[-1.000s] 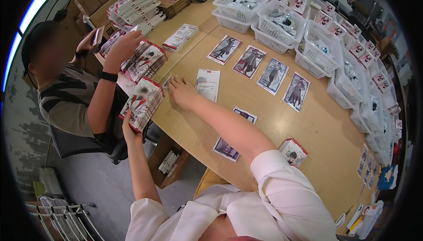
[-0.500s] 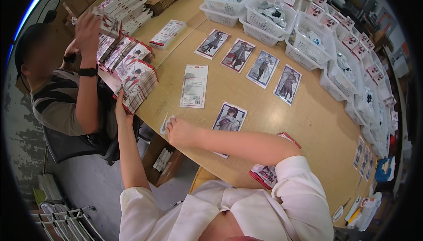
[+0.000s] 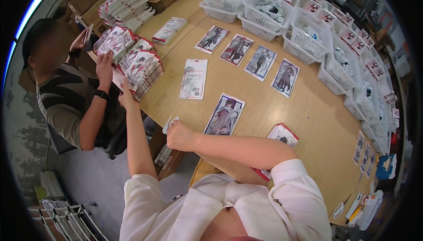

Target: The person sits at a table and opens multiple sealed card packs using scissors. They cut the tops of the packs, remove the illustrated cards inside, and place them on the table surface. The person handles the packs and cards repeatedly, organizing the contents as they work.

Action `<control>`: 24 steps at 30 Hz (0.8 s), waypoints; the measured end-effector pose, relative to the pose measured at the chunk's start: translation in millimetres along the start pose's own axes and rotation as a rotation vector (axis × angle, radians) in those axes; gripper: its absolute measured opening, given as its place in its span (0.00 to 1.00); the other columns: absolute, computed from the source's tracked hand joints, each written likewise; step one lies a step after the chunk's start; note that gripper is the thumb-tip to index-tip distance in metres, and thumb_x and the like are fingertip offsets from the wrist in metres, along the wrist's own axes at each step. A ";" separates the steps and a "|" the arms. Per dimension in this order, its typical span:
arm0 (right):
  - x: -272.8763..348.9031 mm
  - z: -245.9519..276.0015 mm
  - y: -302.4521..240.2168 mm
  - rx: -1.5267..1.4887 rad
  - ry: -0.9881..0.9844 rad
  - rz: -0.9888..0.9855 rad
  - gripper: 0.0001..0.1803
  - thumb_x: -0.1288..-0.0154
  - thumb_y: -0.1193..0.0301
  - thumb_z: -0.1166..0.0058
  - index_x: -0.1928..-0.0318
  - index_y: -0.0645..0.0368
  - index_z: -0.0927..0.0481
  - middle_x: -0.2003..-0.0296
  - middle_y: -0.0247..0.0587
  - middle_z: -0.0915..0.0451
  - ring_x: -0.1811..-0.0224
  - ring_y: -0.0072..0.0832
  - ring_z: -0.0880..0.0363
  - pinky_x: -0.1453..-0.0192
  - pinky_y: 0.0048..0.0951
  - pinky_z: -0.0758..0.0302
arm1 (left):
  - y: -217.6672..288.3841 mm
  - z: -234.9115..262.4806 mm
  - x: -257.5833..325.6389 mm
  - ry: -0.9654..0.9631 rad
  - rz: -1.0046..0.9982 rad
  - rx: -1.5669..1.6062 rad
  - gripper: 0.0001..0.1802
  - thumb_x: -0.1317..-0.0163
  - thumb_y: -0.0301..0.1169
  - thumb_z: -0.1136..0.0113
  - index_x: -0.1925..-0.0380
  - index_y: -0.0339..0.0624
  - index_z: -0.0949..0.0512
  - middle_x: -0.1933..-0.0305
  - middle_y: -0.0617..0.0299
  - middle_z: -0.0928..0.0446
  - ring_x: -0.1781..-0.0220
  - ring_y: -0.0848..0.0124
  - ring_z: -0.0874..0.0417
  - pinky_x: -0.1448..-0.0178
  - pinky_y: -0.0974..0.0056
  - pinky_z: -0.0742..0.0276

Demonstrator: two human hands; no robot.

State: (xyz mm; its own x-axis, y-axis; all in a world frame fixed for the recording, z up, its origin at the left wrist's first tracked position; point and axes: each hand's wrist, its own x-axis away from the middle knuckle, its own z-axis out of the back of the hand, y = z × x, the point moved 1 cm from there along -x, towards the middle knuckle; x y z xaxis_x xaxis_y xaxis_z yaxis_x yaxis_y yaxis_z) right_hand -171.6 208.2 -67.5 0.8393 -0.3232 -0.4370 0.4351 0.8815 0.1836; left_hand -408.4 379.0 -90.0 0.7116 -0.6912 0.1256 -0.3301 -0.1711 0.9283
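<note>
While the person in the white shirt leans over the wooden desk [image 3: 308, 122], their right hand [image 3: 178, 134] is curled at the desk's near edge, its grip pinched narrow on a small pale slip [image 3: 169, 124] that sticks up from the fingers. Just right of that hand a picture card [image 3: 224, 114] lies flat on the desk, apart from it. Their left hand [image 3: 125, 98] reaches out to the fanned stack of packaged cards [image 3: 141, 69] at the desk's left corner and rests against its lower edge; I cannot tell whether that grip is closed on a pack or only touching. Beyond the picture card, a white printed sheet [image 3: 194, 79] lies flat nearer the middle of the desk, and farther back a row of four cards [image 3: 249, 56] runs in front of the white baskets [image 3: 304, 43]. A red-edged pack [image 3: 282, 135] sits by the person's right elbow. A seated co-worker's hand [image 3: 105, 67] presses on the same stack from the left.
</note>
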 end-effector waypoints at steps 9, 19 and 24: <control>33.9 88.5 16.2 0.045 0.207 0.042 0.16 0.59 0.72 0.48 0.70 0.75 0.22 0.72 0.56 0.21 0.68 0.41 0.20 0.58 0.34 0.21 | 47.8 -24.1 118.4 -0.274 -1.419 -1.169 0.14 0.48 0.27 0.38 0.59 0.41 0.20 0.49 0.58 0.25 0.44 0.57 0.29 0.41 0.56 0.35; 166.6 225.8 34.3 0.124 0.312 -0.510 0.12 0.51 0.81 0.44 0.62 0.71 0.22 0.65 0.50 0.19 0.64 0.38 0.18 0.59 0.32 0.20 | 19.0 -38.8 165.5 -0.531 -1.336 -0.950 0.18 0.48 0.27 0.39 0.55 0.37 0.23 0.47 0.51 0.27 0.41 0.52 0.30 0.40 0.53 0.34; 225.4 250.7 5.1 0.410 0.385 -0.985 0.14 0.52 0.87 0.43 0.62 0.70 0.20 0.65 0.49 0.18 0.66 0.38 0.18 0.62 0.30 0.21 | -33.2 -80.9 247.7 -0.749 -1.221 -1.257 0.27 0.47 0.35 0.40 0.48 0.37 0.30 0.41 0.49 0.33 0.42 0.50 0.32 0.39 0.49 0.38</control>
State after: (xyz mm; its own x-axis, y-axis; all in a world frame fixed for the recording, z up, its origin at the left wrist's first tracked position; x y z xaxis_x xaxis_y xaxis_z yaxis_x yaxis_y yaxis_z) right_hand 101.5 53.5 55.6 -0.0532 -0.6240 -0.7796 0.9841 0.0998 -0.1471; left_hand -170.9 270.2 -61.4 -0.3147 -0.7827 -0.5370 0.8954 -0.4326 0.1058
